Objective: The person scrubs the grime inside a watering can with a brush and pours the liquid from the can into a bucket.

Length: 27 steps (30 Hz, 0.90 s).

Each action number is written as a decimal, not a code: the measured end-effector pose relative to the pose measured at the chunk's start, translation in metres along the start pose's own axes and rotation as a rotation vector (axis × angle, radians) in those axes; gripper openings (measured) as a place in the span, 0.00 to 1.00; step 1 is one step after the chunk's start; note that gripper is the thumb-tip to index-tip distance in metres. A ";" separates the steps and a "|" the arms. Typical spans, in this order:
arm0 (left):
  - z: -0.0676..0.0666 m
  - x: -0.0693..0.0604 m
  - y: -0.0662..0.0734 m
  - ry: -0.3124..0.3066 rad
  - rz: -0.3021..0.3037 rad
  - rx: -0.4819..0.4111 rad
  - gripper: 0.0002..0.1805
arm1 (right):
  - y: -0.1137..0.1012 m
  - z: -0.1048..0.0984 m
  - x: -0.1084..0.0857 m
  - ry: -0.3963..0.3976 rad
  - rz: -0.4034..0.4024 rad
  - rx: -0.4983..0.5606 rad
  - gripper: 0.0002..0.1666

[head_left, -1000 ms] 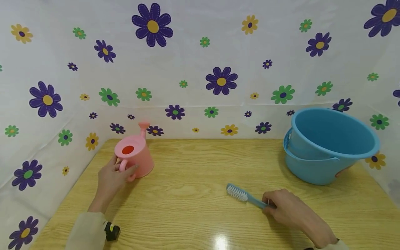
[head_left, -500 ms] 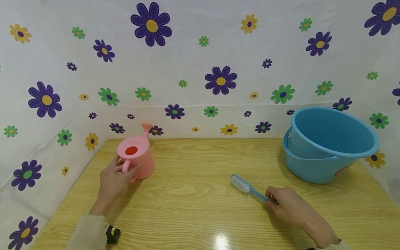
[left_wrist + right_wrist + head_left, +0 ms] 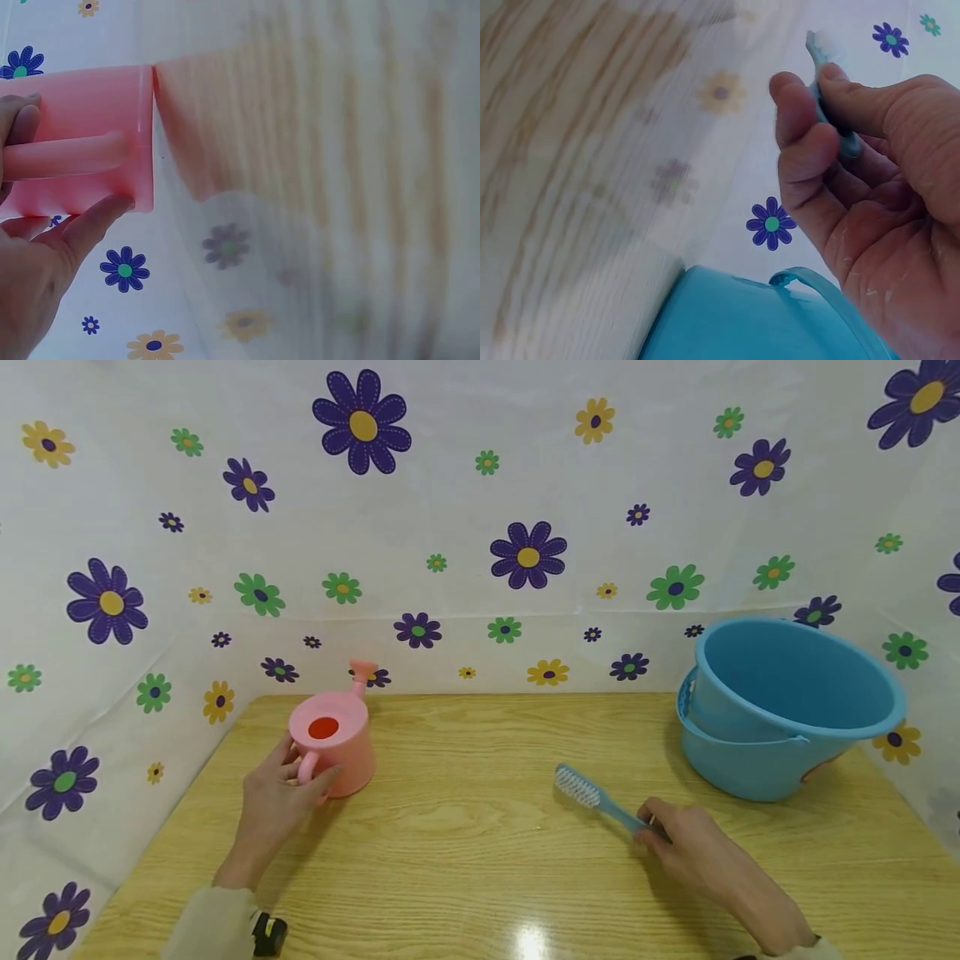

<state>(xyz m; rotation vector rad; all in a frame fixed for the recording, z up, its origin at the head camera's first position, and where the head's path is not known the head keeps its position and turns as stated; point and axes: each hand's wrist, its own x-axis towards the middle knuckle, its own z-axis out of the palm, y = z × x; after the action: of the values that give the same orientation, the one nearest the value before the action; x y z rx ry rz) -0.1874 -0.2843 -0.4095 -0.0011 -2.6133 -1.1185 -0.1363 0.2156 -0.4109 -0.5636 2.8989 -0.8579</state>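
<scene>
At left in the head view the watering can (image 3: 348,753) is gripped by the curled left hand (image 3: 273,802), and at lower right the brush (image 3: 617,812) is pinched in the right hand (image 3: 690,843), so handling both seems the present step, with steady grips probably called for next.

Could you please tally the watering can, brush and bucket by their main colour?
Pink: 1 (watering can)
Blue: 2 (brush, bucket)
Total: 3

Free passage between can (image 3: 351,758) and brush (image 3: 609,805)
</scene>
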 end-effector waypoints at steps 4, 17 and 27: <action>0.000 0.000 0.004 -0.008 0.007 0.004 0.50 | -0.002 -0.002 0.001 0.036 -0.029 0.019 0.03; 0.006 -0.008 0.024 -0.029 0.194 0.011 0.46 | -0.016 -0.011 0.016 0.119 -0.147 -0.031 0.05; 0.016 -0.014 0.033 -0.071 0.326 -0.025 0.52 | -0.026 -0.018 0.027 0.167 -0.281 -0.073 0.05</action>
<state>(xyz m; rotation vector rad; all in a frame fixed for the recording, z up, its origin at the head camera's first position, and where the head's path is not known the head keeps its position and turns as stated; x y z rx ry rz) -0.1746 -0.2486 -0.4005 -0.4630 -2.5368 -1.0489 -0.1554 0.1950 -0.3806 -0.9689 3.0583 -0.8703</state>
